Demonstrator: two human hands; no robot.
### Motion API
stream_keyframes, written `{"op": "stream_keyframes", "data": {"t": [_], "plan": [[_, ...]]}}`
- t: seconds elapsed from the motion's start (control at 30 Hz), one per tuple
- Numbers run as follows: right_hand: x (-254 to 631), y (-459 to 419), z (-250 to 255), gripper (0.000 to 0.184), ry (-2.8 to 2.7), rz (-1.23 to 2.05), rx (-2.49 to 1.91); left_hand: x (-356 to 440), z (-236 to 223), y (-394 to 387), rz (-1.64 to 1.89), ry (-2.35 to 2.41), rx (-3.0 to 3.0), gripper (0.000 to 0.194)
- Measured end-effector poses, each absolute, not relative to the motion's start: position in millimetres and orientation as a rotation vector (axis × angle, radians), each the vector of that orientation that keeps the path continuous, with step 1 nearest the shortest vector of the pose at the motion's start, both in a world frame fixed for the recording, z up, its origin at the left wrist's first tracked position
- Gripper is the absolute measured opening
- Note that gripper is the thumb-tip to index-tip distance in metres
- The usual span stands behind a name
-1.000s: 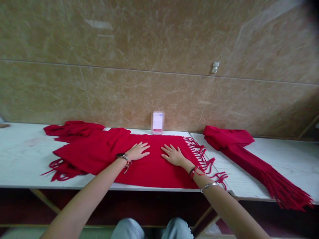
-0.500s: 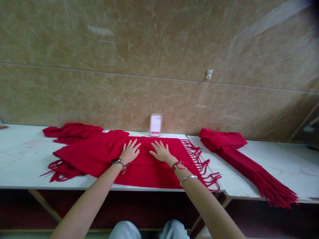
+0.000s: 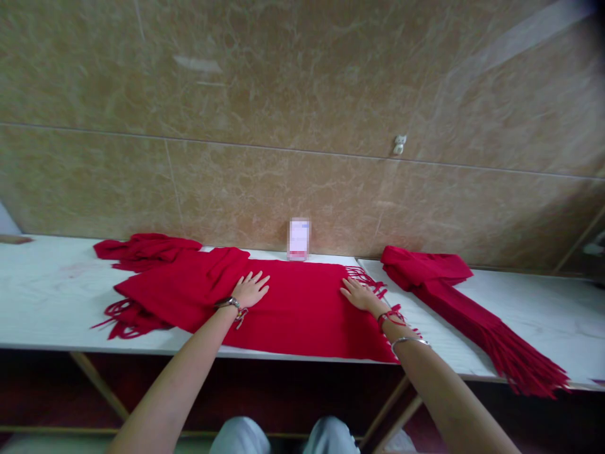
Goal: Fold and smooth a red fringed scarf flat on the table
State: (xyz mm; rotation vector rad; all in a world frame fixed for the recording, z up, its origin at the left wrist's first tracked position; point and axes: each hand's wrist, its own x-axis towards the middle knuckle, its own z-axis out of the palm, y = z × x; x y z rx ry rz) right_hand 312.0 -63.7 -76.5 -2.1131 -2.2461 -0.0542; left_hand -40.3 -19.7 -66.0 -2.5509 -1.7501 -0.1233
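At the left end of the white desk (image 3: 45,299), a brown piece (image 3: 16,239) lay by the far edge, against the marbled wall (image 3: 283,94). Right of it sat a rumpled red bundle (image 3: 155,247), with a loose red fringe (image 3: 130,320) nearer the front edge; the cloth overlapped there, so it was hard to tell how many pieces it held. Next came the left grip (image 3: 251,290), palm down with the fingers apart, clasping nothing, a dark watch (image 3: 227,302) and a cord bracelet (image 3: 242,313) at its wrist. The red scarf (image 3: 302,309) lay flat directly under it, running left into folds, right towards the other hand and near to the front edge. Beyond the scarf's far edge a blurred phone (image 3: 299,239) stood upright near the wall. The right grip (image 3: 358,294) was also spread palm down, clasping nothing, on the scarf's right end just beside its tassels (image 3: 362,274); a red bracelet (image 3: 384,318) and a silver bangle (image 3: 409,340) circled that arm. Farther up, a small white figure (image 3: 399,145) showed on the wall. At the right, apart from the right grip, lay a folded red scarf (image 3: 449,302), its fringed end overhanging the front edge.
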Motion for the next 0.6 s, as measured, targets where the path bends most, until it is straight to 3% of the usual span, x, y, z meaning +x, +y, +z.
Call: {"op": "stream_keyframes", "data": {"t": [0.2,0.4,0.6], "plan": [[242,-39,-57,0.054,-2.265,-0.118,-1.942,-38,-66,-20,-0.153,-1.835,-2.477,0.054],[142,-10,-56,0.057,-2.357,0.099,-1.759,-37,-65,-22,-0.137,-1.863,-2.489,0.056],[151,-3,-73,0.053,-2.414,0.159,-1.791,-38,-66,-21,-0.139,-1.859,-2.495,0.056]]}}
